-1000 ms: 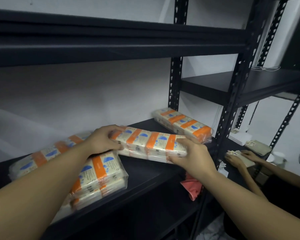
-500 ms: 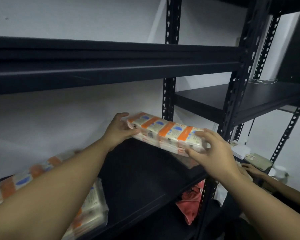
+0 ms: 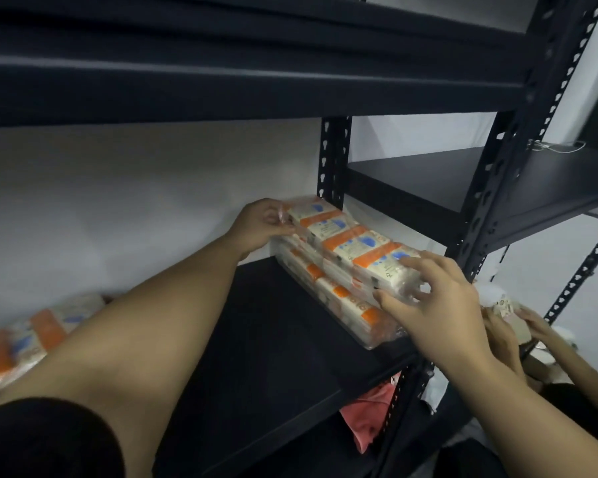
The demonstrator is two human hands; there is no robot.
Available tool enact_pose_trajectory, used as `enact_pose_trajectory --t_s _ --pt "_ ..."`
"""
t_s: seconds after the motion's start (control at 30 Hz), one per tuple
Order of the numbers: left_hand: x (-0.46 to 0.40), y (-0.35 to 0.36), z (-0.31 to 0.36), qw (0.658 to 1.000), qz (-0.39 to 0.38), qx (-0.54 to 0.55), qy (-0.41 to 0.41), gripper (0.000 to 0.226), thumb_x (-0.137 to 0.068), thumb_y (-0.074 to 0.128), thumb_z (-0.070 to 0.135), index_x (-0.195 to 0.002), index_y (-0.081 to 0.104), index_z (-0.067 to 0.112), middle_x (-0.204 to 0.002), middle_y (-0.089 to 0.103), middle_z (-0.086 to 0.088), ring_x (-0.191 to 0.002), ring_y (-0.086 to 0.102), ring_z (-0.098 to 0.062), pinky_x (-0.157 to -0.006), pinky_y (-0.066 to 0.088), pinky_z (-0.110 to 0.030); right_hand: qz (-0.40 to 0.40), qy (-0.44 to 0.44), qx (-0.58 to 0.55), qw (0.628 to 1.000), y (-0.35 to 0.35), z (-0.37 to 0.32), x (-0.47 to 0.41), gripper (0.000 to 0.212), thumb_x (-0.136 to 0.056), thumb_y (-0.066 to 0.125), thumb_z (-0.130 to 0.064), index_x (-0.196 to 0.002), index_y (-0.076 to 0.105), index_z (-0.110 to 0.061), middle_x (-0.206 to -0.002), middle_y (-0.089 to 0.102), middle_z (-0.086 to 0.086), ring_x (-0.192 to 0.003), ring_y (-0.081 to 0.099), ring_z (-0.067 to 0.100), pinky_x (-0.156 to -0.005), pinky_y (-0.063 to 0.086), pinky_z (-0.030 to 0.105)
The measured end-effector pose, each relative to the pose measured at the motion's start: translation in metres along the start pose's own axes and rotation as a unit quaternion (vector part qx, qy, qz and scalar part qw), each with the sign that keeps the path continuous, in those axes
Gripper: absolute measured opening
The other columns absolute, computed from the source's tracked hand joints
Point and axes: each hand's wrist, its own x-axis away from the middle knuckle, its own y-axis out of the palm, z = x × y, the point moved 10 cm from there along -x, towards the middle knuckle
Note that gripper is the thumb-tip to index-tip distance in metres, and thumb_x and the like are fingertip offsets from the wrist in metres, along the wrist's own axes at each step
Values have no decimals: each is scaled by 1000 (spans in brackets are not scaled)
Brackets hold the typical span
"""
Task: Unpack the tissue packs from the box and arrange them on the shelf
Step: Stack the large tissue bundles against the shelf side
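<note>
A tissue pack [image 3: 353, 244] with orange bands and blue marks lies on top of a second pack [image 3: 339, 296] at the right end of the black shelf [image 3: 273, 339]. My left hand [image 3: 261, 224] grips the far end of the top pack near the wall. My right hand [image 3: 428, 305] rests on its near end, fingers spread over the wrapper. More packs [image 3: 25, 336] lie blurred at the shelf's left end, partly hidden by my left arm. No box is in view.
A black upright post [image 3: 497, 188] stands just right of the stack, and a rear post [image 3: 334, 160] behind it. An upper shelf [image 3: 221, 84] hangs overhead. Another person's hands [image 3: 518, 326] work at the lower right. Red cloth [image 3: 373, 419] lies on the shelf below.
Both hands carried the pack right and back, then set it down onto the pack at the shelf's right end. The camera has swung right, pushing the left packs to the frame edge.
</note>
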Motion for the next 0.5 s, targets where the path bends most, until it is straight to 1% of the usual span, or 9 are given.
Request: enact_pose_trajectory --t_s 0.07,0.17,0.23,0.3,0.43,0.5 --pt "-5 2 -7 1000 1 2 -6 50 -75 89 0 -120 68 3 -112 73 -7 -100 70 -12 -82 56 -17 -7 4 2 1000 4 2 0 70 -71 79 -62 -131 67 -29 -140 50 -11 -123 58 17 -97 59 46" --pt "-7 5 -18 1000 -3 5 -18 51 -75 88 -2 -121 67 3 -110 73 -5 -100 69 -12 -81 56 -16 -29 13 8 999 14 7 1 69 -71 82 -59 -132 66 -30 -140 49 -12 -123 58 16 -96 59 45" --pt "-7 9 -27 1000 -4 8 -20 50 -75 88 -1 -120 68 6 -109 73 -4 -100 69 -12 -82 56 -17 -35 13 15 999 18 9 5 69 -71 83 -57 -132 65 -31 -140 47 -14 -121 59 16 -95 59 44" --pt "-6 12 -36 999 2 20 -25 50 -75 89 0 -120 69 9 -114 73 -6 -104 70 -15 -83 56 -20 -34 11 19 999 19 8 8 67 -72 86 -53 -133 64 -32 -140 46 -15 -120 59 14 -96 58 43" --pt "-11 14 -42 999 9 23 -27 54 -75 90 4 -124 68 12 -119 72 -6 -111 70 -20 -96 58 -32 -20 10 17 1000 16 6 7 63 -74 89 -47 -132 65 -34 -137 46 -15 -119 57 12 -98 57 42" --pt "-12 14 -44 999 5 19 -29 56 -75 90 6 -126 67 12 -120 73 -4 -112 69 -19 -98 57 -34 -22 8 23 999 16 6 6 64 -74 88 -50 -131 65 -34 -136 46 -16 -119 57 11 -97 57 42"
